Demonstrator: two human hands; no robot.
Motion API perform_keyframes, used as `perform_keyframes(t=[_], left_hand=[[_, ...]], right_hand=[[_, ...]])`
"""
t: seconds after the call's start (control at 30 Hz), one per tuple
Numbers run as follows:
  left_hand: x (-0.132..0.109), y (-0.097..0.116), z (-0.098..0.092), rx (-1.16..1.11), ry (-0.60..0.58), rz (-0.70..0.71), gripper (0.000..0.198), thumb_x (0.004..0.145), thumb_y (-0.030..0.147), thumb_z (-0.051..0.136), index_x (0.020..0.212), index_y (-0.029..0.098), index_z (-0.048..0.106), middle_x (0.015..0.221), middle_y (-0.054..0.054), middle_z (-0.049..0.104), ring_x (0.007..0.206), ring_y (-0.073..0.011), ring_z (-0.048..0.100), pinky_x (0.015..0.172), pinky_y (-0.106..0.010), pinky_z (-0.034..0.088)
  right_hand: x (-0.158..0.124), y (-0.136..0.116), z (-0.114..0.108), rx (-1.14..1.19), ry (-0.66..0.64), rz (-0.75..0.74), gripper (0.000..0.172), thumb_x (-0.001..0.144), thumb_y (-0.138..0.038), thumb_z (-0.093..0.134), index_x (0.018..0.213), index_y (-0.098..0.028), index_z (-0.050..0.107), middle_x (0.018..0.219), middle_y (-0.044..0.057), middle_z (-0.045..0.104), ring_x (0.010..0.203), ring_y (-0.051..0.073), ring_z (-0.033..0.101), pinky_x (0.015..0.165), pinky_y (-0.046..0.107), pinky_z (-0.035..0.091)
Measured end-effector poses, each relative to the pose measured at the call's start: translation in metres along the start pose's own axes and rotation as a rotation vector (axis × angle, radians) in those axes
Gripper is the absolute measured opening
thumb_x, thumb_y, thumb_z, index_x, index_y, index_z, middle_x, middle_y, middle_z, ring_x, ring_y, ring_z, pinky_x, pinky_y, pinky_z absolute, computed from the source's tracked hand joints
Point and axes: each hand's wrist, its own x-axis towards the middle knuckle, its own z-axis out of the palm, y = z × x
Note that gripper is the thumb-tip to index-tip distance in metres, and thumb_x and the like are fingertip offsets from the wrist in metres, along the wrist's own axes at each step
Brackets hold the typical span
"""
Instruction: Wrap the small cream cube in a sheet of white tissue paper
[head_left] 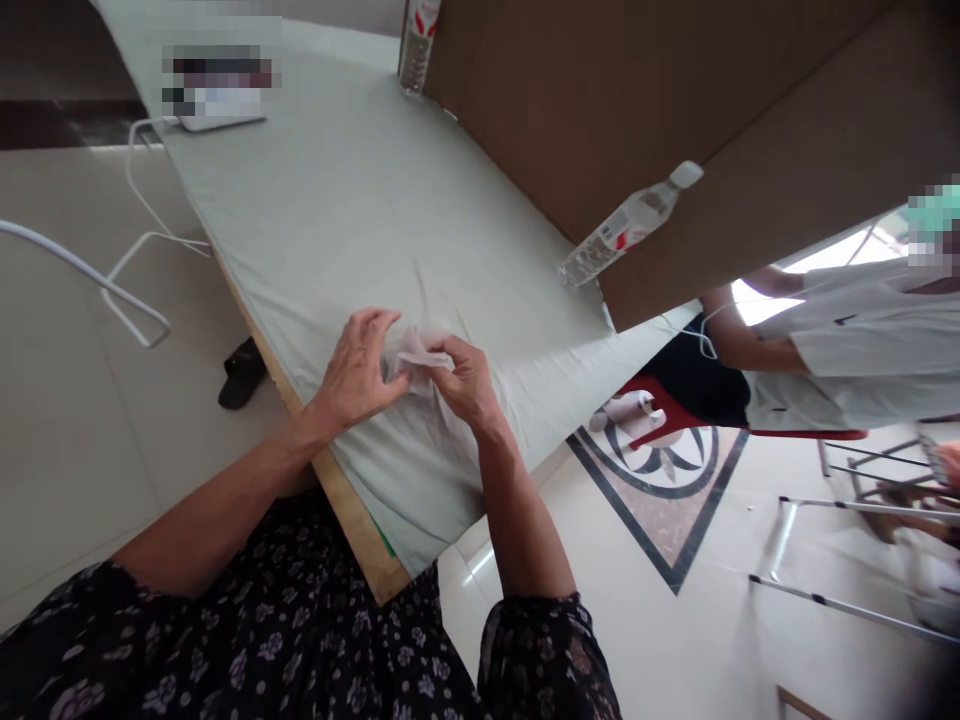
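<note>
Over the cloth-covered table, close to its near corner, my right hand [466, 380] pinches a crumpled piece of thin, whitish, see-through film [420, 358] between thumb and fingers. Whether it is a bag or a loose sheet I cannot make out. To the left of it, my left hand [360, 370] is open, with its fingers curved and the thumb spread apart from them. That thumb's tip is right at the film's edge; I cannot tell if they touch. Part of the film is hidden behind my right fingers.
Pale cloth [315, 200] covers the table. A large cardboard panel [600, 110] stands on it, with a clear bottle [626, 228] at its near end and another bottle [417, 50] at the far end. A white device [223, 108] trails a cable. One person [862, 340] sits at the right.
</note>
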Motion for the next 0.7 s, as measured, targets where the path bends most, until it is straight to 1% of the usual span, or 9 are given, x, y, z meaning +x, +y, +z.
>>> perform_keyframes(t=[0.07,0.17,0.27,0.33,0.43,0.53,0.57,0.63,0.7], left_hand=[[0.007,-0.004,-0.006,-0.041,-0.123,0.069,0.065,0.078,0.019,0.072,0.14,0.019,0.053,0.153,-0.017,0.05,0.145,-0.0348,0.047,0.123,-0.054,0.041],[0.012,-0.009,-0.014,-0.098,-0.264,0.072,0.04,0.08,0.017,0.065,0.12,0.019,0.064,0.153,-0.017,0.052,0.146,-0.034,0.048,0.12,-0.052,0.044],[0.012,-0.012,-0.015,-0.146,-0.277,0.04,0.032,0.075,0.01,0.058,0.105,0.019,0.064,0.148,-0.016,0.059,0.144,-0.031,0.052,0.118,-0.049,0.046],[0.011,-0.014,-0.013,-0.182,-0.252,0.029,0.033,0.071,0.008,0.055,0.101,0.019,0.064,0.147,-0.016,0.06,0.141,-0.0298,0.055,0.118,-0.049,0.046],[0.012,-0.013,-0.01,-0.252,-0.242,-0.005,0.028,0.072,0.012,0.056,0.098,0.02,0.065,0.145,-0.015,0.063,0.138,-0.0291,0.058,0.117,-0.049,0.046],[0.017,-0.009,-0.013,-0.333,-0.242,-0.075,0.02,0.077,0.024,0.063,0.096,0.02,0.067,0.144,-0.013,0.066,0.131,-0.0297,0.062,0.113,-0.047,0.049],[0.018,-0.007,-0.016,-0.367,-0.239,-0.106,0.019,0.079,0.029,0.064,0.096,0.02,0.068,0.143,-0.014,0.067,0.128,-0.0296,0.064,0.111,-0.046,0.05],[0.019,-0.005,-0.021,-0.451,-0.264,-0.161,0.027,0.085,0.04,0.063,0.1,0.018,0.07,0.134,-0.013,0.071,0.119,-0.0285,0.067,0.106,-0.043,0.052],[0.018,-0.006,-0.024,-0.539,-0.329,-0.186,0.038,0.087,0.047,0.063,0.108,0.017,0.071,0.121,-0.011,0.076,0.111,-0.0269,0.069,0.1,-0.04,0.054]], right_hand=[[-0.013,0.002,0.002,-0.021,-0.001,-0.065,0.01,0.094,-0.032,0.063,0.096,-0.026,0.071,0.11,0.004,0.079,0.11,0.022,0.073,0.106,0.039,0.053],[-0.031,0.01,0.0,-0.058,-0.007,-0.195,0.017,0.095,-0.031,0.068,0.112,-0.028,0.071,0.129,0.006,0.077,0.132,0.024,0.067,0.117,0.046,0.048],[-0.04,0.02,-0.002,-0.196,-0.047,-0.299,0.044,0.091,-0.034,0.077,0.132,-0.027,0.066,0.145,0.012,0.069,0.147,0.028,0.056,0.123,0.052,0.043],[-0.041,0.025,0.0,-0.295,-0.066,-0.313,0.052,0.091,-0.032,0.076,0.141,-0.026,0.061,0.151,0.014,0.064,0.149,0.029,0.053,0.124,0.054,0.042],[-0.036,0.029,0.004,-0.349,-0.037,-0.257,0.044,0.095,-0.029,0.067,0.138,-0.028,0.063,0.149,0.012,0.066,0.143,0.027,0.058,0.121,0.053,0.045],[-0.029,0.024,0.008,-0.224,0.037,-0.169,0.035,0.092,-0.032,0.069,0.127,-0.027,0.068,0.139,0.01,0.071,0.133,0.027,0.064,0.116,0.049,0.049],[-0.028,0.02,0.009,-0.15,0.054,-0.111,0.032,0.09,-0.036,0.07,0.122,-0.027,0.07,0.131,0.009,0.074,0.125,0.026,0.067,0.11,0.047,0.052],[-0.026,0.013,0.011,0.008,0.065,0.052,0.029,0.09,-0.045,0.072,0.111,-0.025,0.073,0.111,0.006,0.077,0.104,0.024,0.071,0.094,0.04,0.057],[-0.025,0.008,0.013,0.134,0.055,0.201,0.032,0.09,-0.052,0.07,0.105,-0.023,0.075,0.095,0.003,0.074,0.088,0.02,0.068,0.081,0.034,0.056]])
